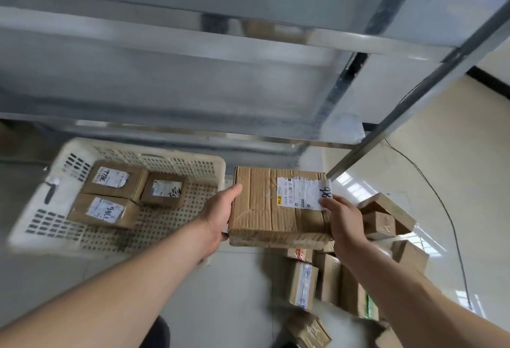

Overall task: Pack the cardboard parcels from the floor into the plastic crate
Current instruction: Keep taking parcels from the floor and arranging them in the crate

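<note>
A large, flat cardboard parcel (278, 206) is held in the air between both hands, just to the right of the white plastic crate (36, 226) and above the floor (234, 300). The left hand (218, 215) is clamped on the parcel's left edge, thumb laid on the top face, fingers tucked underneath and out of sight. The right hand (342, 226) grips the near right corner, with fingers curled over the top beside the white shipping label (300, 193). A two-sided hold is judged sensible here — the carton is wide, creased and soft-looking, so a one-hand grip would likely let it sag or twist.

The parcel is kept roughly level, label up, its left edge almost at the crate's right wall. Three smaller labelled parcels (116, 184) are already seated in the crate, packed together toward the far left, touching one another; the near and right portion of the perforated base is left open. That gap is judged to be the likely destination, and the level carry suits lowering the carton straight onto it.

More cardboard parcels (328, 276) lie heaped on the floor beneath and right of the right hand — task judged well short of finished. Metal shelving (193, 77) is seen behind the crate, blurred.
</note>
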### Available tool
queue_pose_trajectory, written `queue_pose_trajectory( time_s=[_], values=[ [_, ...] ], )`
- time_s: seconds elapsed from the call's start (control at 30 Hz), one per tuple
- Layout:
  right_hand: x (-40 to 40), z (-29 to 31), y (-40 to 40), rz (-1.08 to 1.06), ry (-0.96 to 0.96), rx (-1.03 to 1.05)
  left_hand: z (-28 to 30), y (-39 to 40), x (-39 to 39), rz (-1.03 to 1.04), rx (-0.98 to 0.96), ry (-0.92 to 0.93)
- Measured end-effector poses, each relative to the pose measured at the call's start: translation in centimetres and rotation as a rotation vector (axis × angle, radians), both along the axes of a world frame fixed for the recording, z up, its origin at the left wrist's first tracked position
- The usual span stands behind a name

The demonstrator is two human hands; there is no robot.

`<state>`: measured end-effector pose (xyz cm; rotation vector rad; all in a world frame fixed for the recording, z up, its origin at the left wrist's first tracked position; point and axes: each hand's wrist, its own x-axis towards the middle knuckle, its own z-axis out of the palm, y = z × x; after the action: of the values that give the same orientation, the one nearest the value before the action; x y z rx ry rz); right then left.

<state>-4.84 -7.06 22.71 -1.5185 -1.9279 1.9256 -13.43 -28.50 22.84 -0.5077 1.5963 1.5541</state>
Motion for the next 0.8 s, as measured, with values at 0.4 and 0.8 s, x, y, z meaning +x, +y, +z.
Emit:
queue_pose_trajectory(
  time_s=[0.4,0.8],
  values=[
    [-9.2,-4.4,-19.0,0.034,-0.083,0.014,-2.7,-19.3,-6.4,0.096,-0.064,-0.045],
    [-15.8,-9.2,-21.7,0.257,-0.131,-0.028,-7.3,-22.5,-10.7,0.154,-0.171,-0.088]
  ],
)
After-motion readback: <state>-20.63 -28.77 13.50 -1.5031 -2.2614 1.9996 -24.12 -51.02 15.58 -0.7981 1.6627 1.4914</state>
